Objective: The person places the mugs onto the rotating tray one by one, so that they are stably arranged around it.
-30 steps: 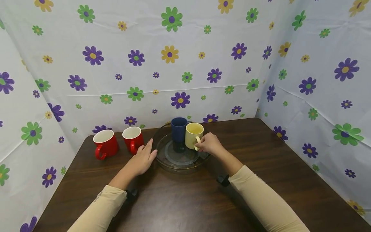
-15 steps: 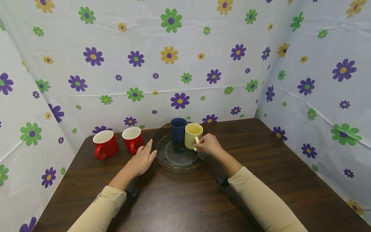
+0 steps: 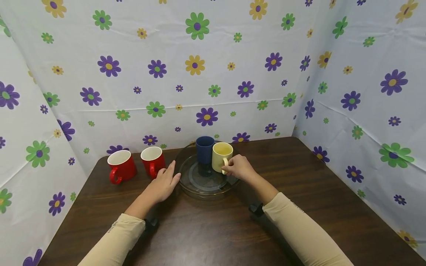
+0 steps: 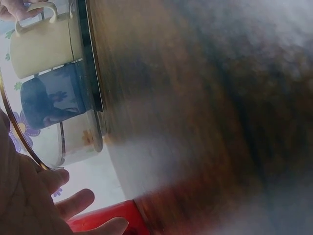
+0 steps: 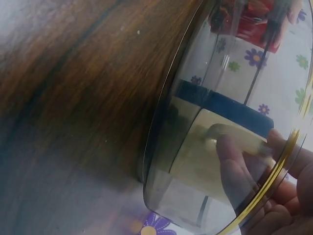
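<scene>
A pale yellow mug (image 3: 219,159) stands inside a round clear tray with a gold rim (image 3: 204,195), right beside a blue mug (image 3: 204,150). My right hand (image 3: 240,168) pinches the yellow mug's handle; the right wrist view shows the thumb and fingers at that handle (image 5: 237,137) through the tray's clear wall. At the tray's left side, my left hand (image 3: 163,184) rests against the rim with its fingers extended. Just beyond those fingertips is a red mug (image 3: 154,160) with a white inside. In the left wrist view the left fingers (image 4: 78,203) are spread near the rim.
Another red mug (image 3: 123,166) stands farther left, its handle toward the front. All of this is on a dark brown wooden table (image 3: 206,232). White cloth walls with printed flowers (image 3: 196,85) enclose the back and sides.
The head view has shifted very slightly. Both hands and the mugs hold nearly the same places, with the right hand still at the yellow mug's handle.
</scene>
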`<action>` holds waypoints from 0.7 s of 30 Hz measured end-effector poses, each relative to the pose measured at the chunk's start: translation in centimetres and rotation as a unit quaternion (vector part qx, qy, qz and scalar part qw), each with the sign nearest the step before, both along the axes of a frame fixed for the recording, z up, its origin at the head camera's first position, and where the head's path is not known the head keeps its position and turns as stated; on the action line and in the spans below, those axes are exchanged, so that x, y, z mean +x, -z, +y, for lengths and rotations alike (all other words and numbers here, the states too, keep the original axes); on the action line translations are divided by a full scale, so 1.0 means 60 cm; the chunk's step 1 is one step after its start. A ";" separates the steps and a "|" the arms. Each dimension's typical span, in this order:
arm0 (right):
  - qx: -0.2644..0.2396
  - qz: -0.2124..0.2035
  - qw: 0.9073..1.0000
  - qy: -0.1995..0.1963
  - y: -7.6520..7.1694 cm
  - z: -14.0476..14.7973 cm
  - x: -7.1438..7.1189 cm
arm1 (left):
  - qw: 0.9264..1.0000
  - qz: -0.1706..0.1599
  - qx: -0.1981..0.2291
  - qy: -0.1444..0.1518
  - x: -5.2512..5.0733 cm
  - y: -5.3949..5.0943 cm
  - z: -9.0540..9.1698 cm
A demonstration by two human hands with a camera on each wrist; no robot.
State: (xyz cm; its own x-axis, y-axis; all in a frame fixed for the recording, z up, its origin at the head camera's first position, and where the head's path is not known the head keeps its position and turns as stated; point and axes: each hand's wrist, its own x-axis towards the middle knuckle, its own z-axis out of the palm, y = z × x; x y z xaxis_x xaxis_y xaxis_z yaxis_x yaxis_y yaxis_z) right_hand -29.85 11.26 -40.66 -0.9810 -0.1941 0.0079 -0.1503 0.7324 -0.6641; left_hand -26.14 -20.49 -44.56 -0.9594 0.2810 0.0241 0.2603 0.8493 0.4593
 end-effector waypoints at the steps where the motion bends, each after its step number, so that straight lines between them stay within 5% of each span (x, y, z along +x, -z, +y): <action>1: 0.006 0.007 1.000 -0.004 0.000 0.001 0.000 | 1.000 0.000 -0.001 0.000 0.001 0.000 0.000; 9: 0.059 0.119 0.991 -0.014 0.004 0.026 0.012 | 1.000 0.003 -0.002 0.004 0.002 0.003 -0.002; 13: 0.047 0.148 0.988 -0.002 0.008 0.061 0.009 | 1.000 0.002 -0.003 0.009 -0.001 -0.001 0.002; 17: 0.020 0.091 0.995 -0.042 0.013 0.103 -0.009 | 1.000 -0.003 -0.003 0.007 0.000 -0.005 0.004; 21: -0.020 -0.019 0.992 -0.121 0.022 0.136 -0.030 | 1.000 -0.009 -0.002 0.000 0.002 -0.004 0.003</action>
